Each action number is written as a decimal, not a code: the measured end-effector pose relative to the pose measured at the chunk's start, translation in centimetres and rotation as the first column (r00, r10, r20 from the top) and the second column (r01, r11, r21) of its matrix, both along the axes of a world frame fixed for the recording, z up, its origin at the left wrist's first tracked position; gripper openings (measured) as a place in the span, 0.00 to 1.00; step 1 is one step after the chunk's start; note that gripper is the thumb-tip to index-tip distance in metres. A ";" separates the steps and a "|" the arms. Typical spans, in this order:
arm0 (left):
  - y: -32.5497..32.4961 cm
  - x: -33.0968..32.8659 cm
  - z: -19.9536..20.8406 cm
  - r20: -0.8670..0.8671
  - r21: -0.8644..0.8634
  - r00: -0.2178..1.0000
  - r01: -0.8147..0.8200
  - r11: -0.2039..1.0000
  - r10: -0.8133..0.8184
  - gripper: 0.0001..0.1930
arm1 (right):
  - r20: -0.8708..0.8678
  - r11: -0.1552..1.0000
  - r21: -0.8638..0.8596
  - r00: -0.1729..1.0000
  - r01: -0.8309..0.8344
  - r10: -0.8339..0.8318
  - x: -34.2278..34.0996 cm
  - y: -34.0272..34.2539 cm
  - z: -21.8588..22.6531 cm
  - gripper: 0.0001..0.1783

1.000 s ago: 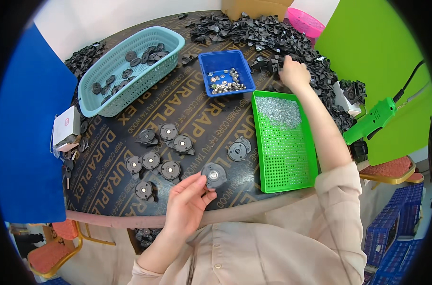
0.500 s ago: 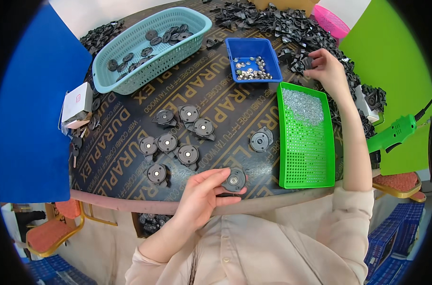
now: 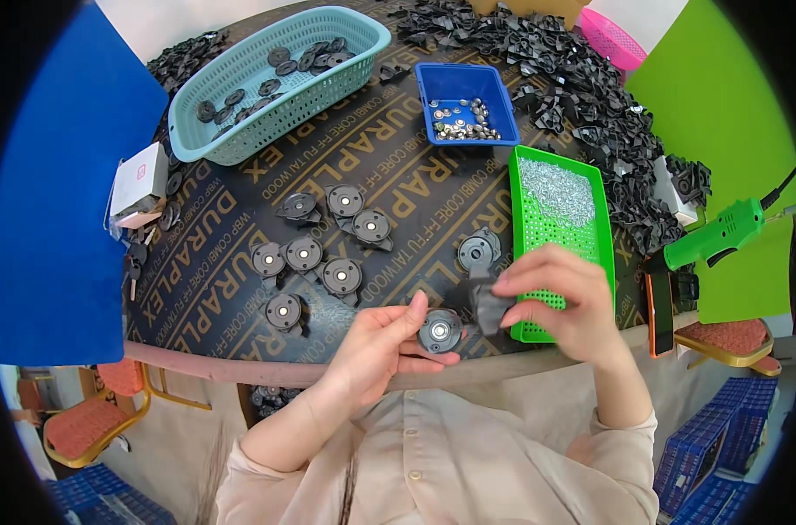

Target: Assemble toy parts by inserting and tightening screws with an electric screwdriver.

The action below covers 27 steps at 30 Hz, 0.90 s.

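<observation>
Near the table's front edge, my left hand (image 3: 380, 341) holds a round black plastic disc (image 3: 440, 331) with a shiny metal centre facing up. Just to its right, my right hand (image 3: 560, 302) pinches a black plastic bracket piece (image 3: 487, 306), blurred by motion, its exact shape unclear. The two parts are close together. Beyond them lies a single black disc part (image 3: 478, 251). Farther left sits a cluster of several black assembled disc parts (image 3: 303, 254), most with a bright metal centre. My right hand partly covers the green perforated tray (image 3: 606, 245), which holds small silver screws (image 3: 555, 192).
A light-blue basket (image 3: 197, 144) of black discs stands at the back left. The blue bin (image 3: 468, 74) holds round metal pieces. Black brackets (image 3: 590, 122) are heaped at the back right. A green power screwdriver (image 3: 717, 234) and an orange-edged phone (image 3: 659, 311) are at right.
My right hand has come from the bracket heap toward my left hand, bringing a black bracket piece with it. My left hand still holds the disc in nearly the same place.
</observation>
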<state>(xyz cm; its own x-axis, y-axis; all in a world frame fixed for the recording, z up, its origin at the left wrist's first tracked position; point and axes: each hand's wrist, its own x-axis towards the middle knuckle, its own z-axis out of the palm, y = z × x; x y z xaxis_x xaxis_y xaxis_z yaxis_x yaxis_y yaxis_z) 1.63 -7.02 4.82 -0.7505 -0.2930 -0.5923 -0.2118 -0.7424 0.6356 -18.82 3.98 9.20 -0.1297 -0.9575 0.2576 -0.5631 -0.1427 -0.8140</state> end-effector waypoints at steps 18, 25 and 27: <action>-0.7 0.3 0.6 -0.146 0.144 0.988 0.067 0.987 -0.045 0.33 | 0.149 0.993 -0.008 0.982 -0.119 0.119 2.8 0.3 -2.7 0.16; -0.8 0.7 0.7 -0.181 0.140 0.980 0.105 0.985 -0.079 0.33 | -0.059 0.974 -0.121 0.981 -0.192 0.186 2.8 0.1 -2.7 0.17; -1.0 0.7 0.8 -0.202 0.149 0.978 0.081 0.986 -0.050 0.29 | -0.058 0.983 -0.110 0.988 -0.148 0.142 3.1 0.5 -2.6 0.15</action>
